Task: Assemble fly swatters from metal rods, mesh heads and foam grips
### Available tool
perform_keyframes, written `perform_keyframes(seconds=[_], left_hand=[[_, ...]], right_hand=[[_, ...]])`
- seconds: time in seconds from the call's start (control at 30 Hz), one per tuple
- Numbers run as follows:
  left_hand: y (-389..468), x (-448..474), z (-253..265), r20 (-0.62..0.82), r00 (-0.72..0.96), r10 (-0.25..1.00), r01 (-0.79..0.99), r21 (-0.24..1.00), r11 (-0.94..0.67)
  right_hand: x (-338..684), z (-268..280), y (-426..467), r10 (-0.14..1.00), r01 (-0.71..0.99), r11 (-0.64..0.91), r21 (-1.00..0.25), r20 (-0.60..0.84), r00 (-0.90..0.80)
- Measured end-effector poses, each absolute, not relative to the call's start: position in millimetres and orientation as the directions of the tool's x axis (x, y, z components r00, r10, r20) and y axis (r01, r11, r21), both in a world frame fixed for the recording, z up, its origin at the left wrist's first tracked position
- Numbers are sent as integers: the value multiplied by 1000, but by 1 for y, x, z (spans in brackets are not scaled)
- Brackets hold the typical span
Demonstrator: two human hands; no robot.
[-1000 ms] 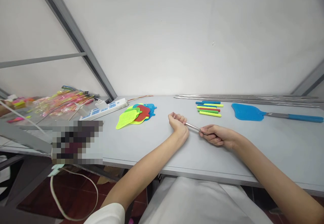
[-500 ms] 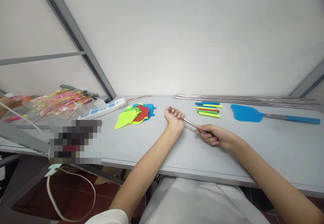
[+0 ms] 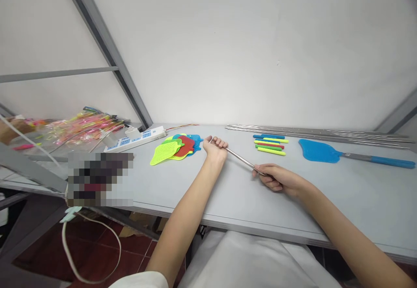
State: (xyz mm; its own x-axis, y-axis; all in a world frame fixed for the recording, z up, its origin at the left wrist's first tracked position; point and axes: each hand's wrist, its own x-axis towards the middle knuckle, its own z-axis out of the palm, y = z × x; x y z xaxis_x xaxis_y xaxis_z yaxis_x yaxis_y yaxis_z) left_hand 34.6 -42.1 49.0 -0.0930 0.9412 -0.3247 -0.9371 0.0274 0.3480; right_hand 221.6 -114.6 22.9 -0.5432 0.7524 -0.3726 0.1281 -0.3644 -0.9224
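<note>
A thin metal rod slants between my two hands above the grey table. My left hand is closed around its far left end, with the wrist turned up. My right hand grips the lower right end, fingers wrapped round it. Left of my left hand lies an overlapping pile of perforated fly swatter heads, with a yellow-green head in front, a red head and a blue head behind. Beyond my right hand are several coloured plastic tubes side by side. A whole blue fly swatter rests at the right.
Long metal rods lie along the wall at the back right. A white power strip sits at the left, near plastic bags of colourful items. Another person's hand shows at the far left. A pixelated patch covers the table's left front.
My hands have moved farther apart, the left one going left, and a longer stretch of the metal rod shows between them. The view has shifted slightly.
</note>
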Motion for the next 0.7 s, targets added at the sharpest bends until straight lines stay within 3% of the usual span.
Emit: perform_keyframes(seconds=[0.3,0.7], left_hand=[[-45,37,53,-196,27,980,-927,362,98],[-44,42,47,-309,-40,950,-930,360,78]], right_hand=[[220,24,-115,773,143,-340,-929,-363,-520],[219,25,-116,772,173,-354,-919,-392,-500]])
